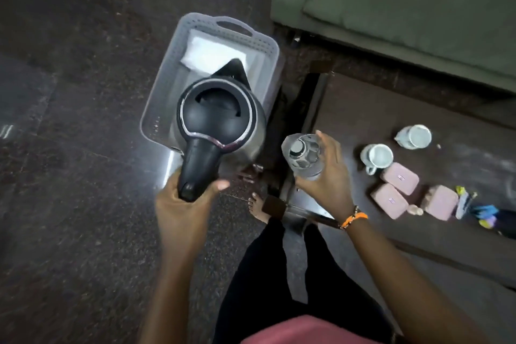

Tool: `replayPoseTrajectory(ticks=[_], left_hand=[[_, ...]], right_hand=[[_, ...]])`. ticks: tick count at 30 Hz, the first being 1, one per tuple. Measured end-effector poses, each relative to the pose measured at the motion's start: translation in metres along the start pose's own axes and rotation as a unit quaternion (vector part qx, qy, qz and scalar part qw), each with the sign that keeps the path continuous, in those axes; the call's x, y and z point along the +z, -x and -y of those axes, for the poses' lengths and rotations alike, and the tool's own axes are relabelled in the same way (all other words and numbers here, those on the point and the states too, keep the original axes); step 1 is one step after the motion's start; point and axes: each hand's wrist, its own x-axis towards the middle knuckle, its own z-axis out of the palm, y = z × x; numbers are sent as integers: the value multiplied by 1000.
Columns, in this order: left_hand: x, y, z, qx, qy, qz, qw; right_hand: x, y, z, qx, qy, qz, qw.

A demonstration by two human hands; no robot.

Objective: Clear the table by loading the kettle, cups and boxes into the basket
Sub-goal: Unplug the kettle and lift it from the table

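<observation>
The left hand (185,205) gripped the kettle (220,117) by its handle, spout pointing far, hanging directly over the near end of the basket (259,45) on the floor, so it seemed to need only lowering, while the right hand (326,173) held a clear bottle (303,155) near the table (460,246).

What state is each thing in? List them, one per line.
Kettle: lid closed, held by its handle above the basket.
Basket: on the floor, a white packet inside.
Left hand: grips the kettle handle.
Right hand: grips a clear bottle, cap on.
Two cups: on the table, look empty.
Three pink boxes: lids closed, on the table.
</observation>
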Motion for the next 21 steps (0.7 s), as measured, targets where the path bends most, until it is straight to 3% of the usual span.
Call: replayPoseTrajectory(ticks=[6,12,17,21], left_hand=[[29,54,21,-8,-73,95,993],[64,81,56,-28,-198,176,964],[87,95,71,-35,-287,186,939],[100,101,77,-21,-335,188,923]], right_hand=[[-16,17,-77,82,58,61,993],[-24,26,-130,111,82,152,979],[-25,23,-156,118,164,198,959],[-24,17,-166,139,131,184,964]])
